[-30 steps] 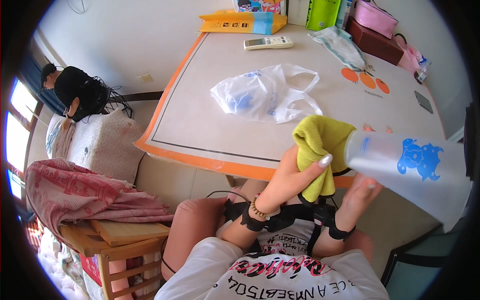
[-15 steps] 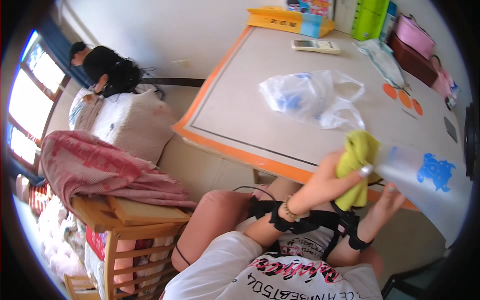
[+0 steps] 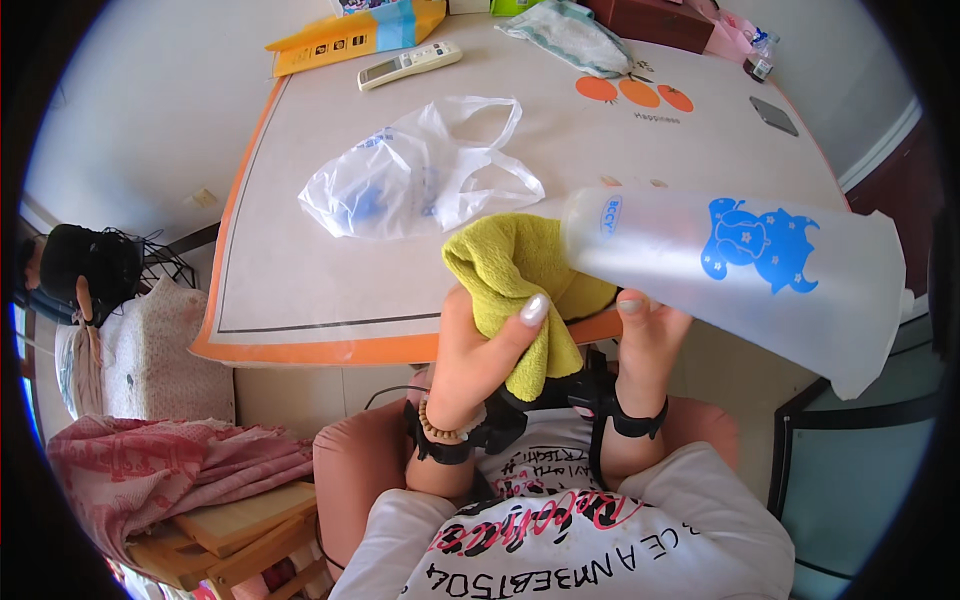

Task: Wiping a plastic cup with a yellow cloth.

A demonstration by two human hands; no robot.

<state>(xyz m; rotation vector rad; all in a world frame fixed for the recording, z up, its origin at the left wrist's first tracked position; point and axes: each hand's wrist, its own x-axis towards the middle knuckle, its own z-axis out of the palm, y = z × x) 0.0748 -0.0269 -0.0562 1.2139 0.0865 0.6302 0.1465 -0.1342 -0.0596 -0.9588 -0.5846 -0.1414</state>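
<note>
My left hand (image 3: pixel 475 355) is closed round a yellow-green cloth (image 3: pixel 512 265), its thumb pressed on the folds. The cloth lies against the left end of a frosted, translucent plastic container (image 3: pixel 660 235) with a blue cartoon animal on its side. This container is long and tapered, lying almost level, with its wider end to the right. Below it my right hand (image 3: pixel 650 335) supports it near the cloth; the thumb shows at its lower edge and the other fingers are mostly hidden. Both hands are just over the table's front edge.
On the table (image 3: pixel 400 290) lie a white plastic bag (image 3: pixel 395 185), a remote control (image 3: pixel 410 65), a green-and-white cloth (image 3: pixel 570 40), a phone (image 3: pixel 774 115) and a yellow packet (image 3: pixel 350 42). A wooden chair (image 3: pixel 240 530) draped with a pink cloth (image 3: pixel 170 475) stands left.
The view has swung to the right, so table and bag sit further left in the picture. The cloth stays in my left hand, and more of the container shows.
</note>
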